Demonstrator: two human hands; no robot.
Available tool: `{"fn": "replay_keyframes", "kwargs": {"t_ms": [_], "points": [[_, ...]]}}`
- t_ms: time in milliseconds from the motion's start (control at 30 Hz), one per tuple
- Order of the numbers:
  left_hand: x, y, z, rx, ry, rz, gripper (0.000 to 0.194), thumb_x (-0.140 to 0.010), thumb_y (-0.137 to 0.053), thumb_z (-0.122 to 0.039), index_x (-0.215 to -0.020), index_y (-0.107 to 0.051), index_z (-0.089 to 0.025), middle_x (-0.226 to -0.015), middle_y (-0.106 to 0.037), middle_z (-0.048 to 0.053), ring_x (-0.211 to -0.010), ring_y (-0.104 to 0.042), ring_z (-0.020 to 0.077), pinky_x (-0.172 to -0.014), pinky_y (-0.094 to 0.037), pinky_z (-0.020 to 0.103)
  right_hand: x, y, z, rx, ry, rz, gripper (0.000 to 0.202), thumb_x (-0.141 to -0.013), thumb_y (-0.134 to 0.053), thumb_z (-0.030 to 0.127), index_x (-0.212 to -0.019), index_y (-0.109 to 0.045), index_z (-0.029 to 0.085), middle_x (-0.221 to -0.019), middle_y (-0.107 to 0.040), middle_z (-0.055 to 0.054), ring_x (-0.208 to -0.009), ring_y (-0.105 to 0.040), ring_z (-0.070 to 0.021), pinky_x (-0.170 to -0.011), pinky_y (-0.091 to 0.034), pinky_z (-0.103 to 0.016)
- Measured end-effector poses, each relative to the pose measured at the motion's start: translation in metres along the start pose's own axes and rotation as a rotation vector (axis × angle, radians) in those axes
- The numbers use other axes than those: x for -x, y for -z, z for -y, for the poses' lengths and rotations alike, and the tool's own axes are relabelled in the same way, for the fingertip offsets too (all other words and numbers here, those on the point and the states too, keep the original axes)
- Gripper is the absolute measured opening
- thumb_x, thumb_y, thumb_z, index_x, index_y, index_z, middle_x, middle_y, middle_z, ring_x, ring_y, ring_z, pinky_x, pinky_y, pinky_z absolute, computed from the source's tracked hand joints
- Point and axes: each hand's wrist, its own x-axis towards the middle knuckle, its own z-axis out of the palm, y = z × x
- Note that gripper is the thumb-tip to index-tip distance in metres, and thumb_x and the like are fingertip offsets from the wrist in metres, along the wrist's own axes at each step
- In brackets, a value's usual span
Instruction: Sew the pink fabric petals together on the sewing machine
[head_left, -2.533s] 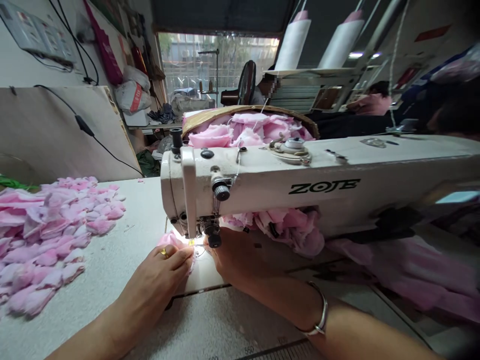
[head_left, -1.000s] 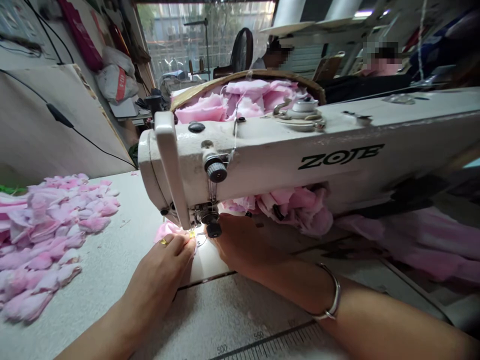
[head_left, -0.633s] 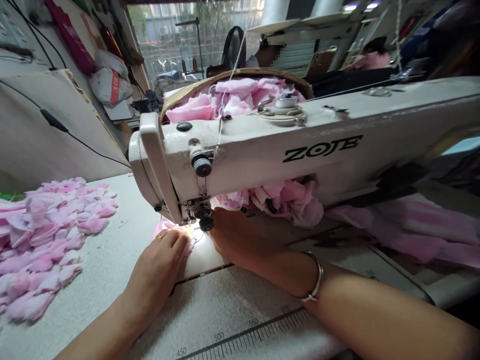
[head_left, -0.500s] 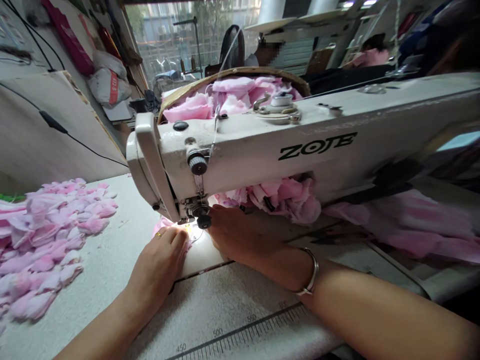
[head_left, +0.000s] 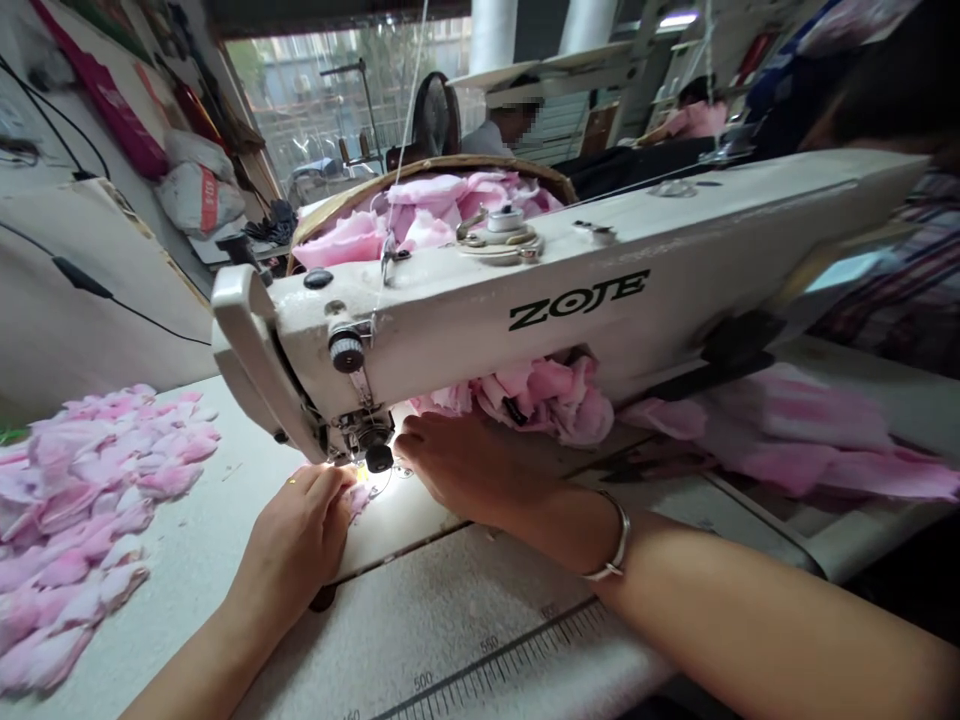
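A white sewing machine (head_left: 442,310) marked ZOJE stands across the view, its lamp lighting the needle area. Left of the needle, my left hand (head_left: 300,520) is closed at the fingertips on a small piece of pink fabric (head_left: 360,498), pressing it near the machine bed. My right hand (head_left: 457,460) sits just right of the presser foot with fingers curled; the machine head and the hand itself hide what the fingertips hold, if anything. Behind that hand, under the arm, lies a bunched heap of pink fabric (head_left: 570,400).
Pink puffed fabric strips (head_left: 97,510) spread over the table's left side. A large basket (head_left: 559,183) of pink fabric stands behind the machine. More pink cloth (head_left: 825,430) lies at right. A printed ruler (head_left: 487,665) runs along the front edge. Other people sit further back.
The whole view has shifted, so the machine appears further left and slightly lower. Both hands stay by the needle, with little movement relative to the machine.
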Motion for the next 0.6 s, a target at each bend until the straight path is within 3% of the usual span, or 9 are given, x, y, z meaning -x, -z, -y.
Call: {"fn": "replay_keyframes", "kwargs": {"t_ms": [233, 400, 600], "points": [[-0.007, -0.005, -0.004, -0.036, 0.119, -0.022, 0.021, -0.09, -0.048, -0.039, -0.083, -0.053, -0.021, -0.068, -0.053, 0.0, -0.062, -0.053, 0.0175, -0.057, -0.042, 0.029, 0.002, -0.003, 0.004, -0.064, 0.154, -0.007, 0.012, -0.084, -0.055, 0.008, -0.088, -0.059, 0.019, -0.092, -0.06, -0.002, -0.081, -0.054, -0.0185, -0.058, -0.042, -0.031], [-0.011, -0.008, -0.003, -0.061, 0.129, -0.072, 0.013, -0.086, -0.051, -0.032, -0.081, -0.053, -0.02, -0.064, -0.052, -0.001, -0.056, -0.052, 0.0161, -0.052, -0.04, 0.028, 0.0, -0.007, 0.006, -0.108, 0.178, 0.02, 0.012, -0.083, -0.056, 0.007, -0.083, -0.059, 0.018, -0.089, -0.061, -0.003, -0.08, -0.054, -0.0185, -0.05, -0.034, -0.03], [-0.006, -0.002, -0.001, -0.09, 0.003, -0.064, 0.01, -0.089, -0.048, -0.025, -0.086, -0.055, -0.018, -0.077, -0.057, 0.003, -0.065, -0.054, 0.0175, -0.061, -0.044, 0.031, 0.001, -0.005, 0.008, -0.112, 0.161, 0.014, 0.012, -0.08, -0.057, 0.006, -0.079, -0.058, 0.017, -0.085, -0.061, -0.002, -0.078, -0.054, -0.0179, -0.046, -0.028, -0.031]]}}
